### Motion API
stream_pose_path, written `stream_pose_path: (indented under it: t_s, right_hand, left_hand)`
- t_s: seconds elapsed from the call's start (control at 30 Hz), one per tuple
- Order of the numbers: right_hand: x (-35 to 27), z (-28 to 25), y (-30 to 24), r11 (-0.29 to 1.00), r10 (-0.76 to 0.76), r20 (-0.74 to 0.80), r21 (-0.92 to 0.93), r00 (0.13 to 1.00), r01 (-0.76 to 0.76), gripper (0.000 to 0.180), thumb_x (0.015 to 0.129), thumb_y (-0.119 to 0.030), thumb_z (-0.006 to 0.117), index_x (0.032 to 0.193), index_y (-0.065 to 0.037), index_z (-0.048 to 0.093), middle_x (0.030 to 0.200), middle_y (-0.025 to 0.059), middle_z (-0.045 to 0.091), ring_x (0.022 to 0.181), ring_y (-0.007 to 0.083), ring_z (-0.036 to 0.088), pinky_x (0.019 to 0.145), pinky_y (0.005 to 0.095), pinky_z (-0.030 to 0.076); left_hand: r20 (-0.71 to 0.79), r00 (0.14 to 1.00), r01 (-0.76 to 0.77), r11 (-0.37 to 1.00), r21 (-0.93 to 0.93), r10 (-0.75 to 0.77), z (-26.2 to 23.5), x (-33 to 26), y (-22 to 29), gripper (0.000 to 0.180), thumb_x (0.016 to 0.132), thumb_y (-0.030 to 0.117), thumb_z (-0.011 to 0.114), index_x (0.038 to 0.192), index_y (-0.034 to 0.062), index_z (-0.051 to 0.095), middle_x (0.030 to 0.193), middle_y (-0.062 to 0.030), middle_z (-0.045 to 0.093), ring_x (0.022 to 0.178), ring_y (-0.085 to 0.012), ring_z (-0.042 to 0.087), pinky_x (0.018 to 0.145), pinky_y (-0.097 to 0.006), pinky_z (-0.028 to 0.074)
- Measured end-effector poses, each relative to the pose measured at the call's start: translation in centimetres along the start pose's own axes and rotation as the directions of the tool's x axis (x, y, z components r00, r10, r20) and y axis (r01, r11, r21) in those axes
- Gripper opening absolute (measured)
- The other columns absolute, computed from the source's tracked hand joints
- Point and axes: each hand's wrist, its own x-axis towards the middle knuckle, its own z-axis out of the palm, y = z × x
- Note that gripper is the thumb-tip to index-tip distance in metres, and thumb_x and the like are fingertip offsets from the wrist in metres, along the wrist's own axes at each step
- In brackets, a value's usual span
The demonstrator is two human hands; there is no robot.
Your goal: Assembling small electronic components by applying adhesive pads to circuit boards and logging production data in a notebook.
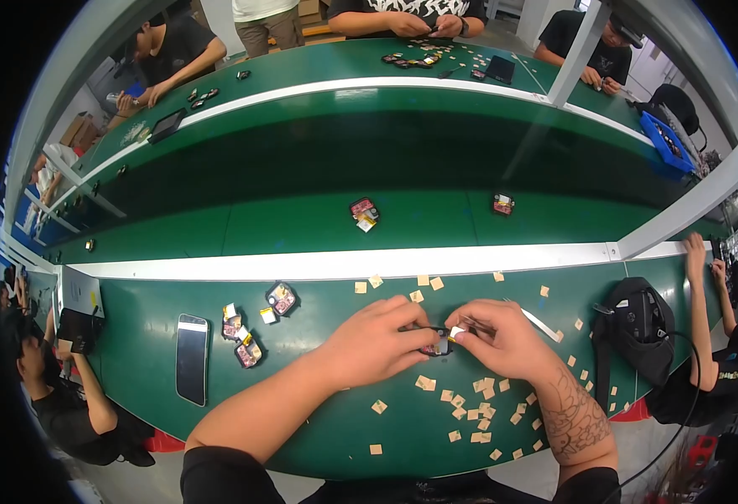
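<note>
Fingers clamping: our left hand [379,340] gripping black-cased module [443,346], right hand [507,340] pinching white tab [457,333]; we're judging module light, stiff, fragile inside, best held by rim.

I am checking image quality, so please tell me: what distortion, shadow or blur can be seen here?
Head view: the far white rail bows strongly, and the picture's corners are black; head view: a broad dark band, shadow or reflection, crosses the middle green surface; head view: the left hand and right hand partly cover the small device, too small to judge focus.
</note>
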Motion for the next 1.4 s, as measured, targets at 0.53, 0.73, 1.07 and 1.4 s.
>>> stream_pose_path:
  t_s: [0.53, 0.73, 1.07, 1.4]
  right_hand:
    - [-0.4, -0.3, -0.9, 0.977, -0.074, 0.022, -0.199, 0.997, 0.077, 0.022, 0.095, 0.002, 0.074, 0.116, -0.001, 0.075, 0.1, 0.0118, 0.073, 0.083, 0.0254, 0.072, 0.072, 0.0336, 0.057]
    - [-0.7, 1.7, -1.7, 0.971, -0.065, -0.06, -0.232, 0.996, 0.05, 0.022, 0.093, 0.003, 0.073, 0.115, -0.001, 0.074, 0.101, 0.0128, 0.072, 0.087, 0.0292, 0.073, 0.073, 0.0358, 0.058]
    - [-0.5, 2.3, -1.4, 0.989, -0.024, -0.098, -0.147, 0.995, 0.009, 0.023, 0.092, 0.003, 0.075, 0.115, -0.002, 0.075, 0.097, 0.009, 0.07, 0.066, 0.0153, 0.056, 0.06, 0.029, 0.045]
    - [-0.5, 2.1, -1.3, 0.992, 0.094, -0.09, -0.077, 0.991, -0.101, 0.024, 0.09, 0.005, 0.076, 0.113, 0.001, 0.075, 0.093, 0.0043, 0.068, 0.064, 0.0077, 0.048, 0.058, 0.0258, 0.04]
  left_hand:
    - [-0.003, 0.997, -0.071, 0.952, 0.299, 0.075, 0.2, -0.1, 0.8, 0.017, 0.091, 0.019, 0.073, 0.108, 0.0181, 0.073, 0.104, 0.0, 0.062, 0.102, -0.0191, 0.063, 0.084, -0.035, 0.052]
    - [0.015, 0.998, -0.067, 0.939, 0.338, 0.066, 0.4, -0.2, 0.9, 0.017, 0.091, 0.02, 0.079, 0.108, 0.0172, 0.076, 0.106, 0.0008, 0.065, 0.099, -0.0189, 0.065, 0.083, -0.035, 0.052]
    - [-0.027, 0.999, -0.017, 0.973, 0.232, 0.024, 0.8, -0.3, 0.7, 0.026, 0.089, 0.021, 0.082, 0.112, 0.0138, 0.071, 0.106, -0.0015, 0.062, 0.1, -0.0222, 0.064, 0.084, -0.038, 0.052]
    - [-0.044, 0.999, -0.001, 0.982, 0.187, 0.009, 0.8, -0.4, 0.9, 0.027, 0.091, 0.023, 0.081, 0.112, 0.0135, 0.068, 0.103, -0.0044, 0.059, 0.099, -0.0249, 0.064, 0.086, -0.041, 0.053]
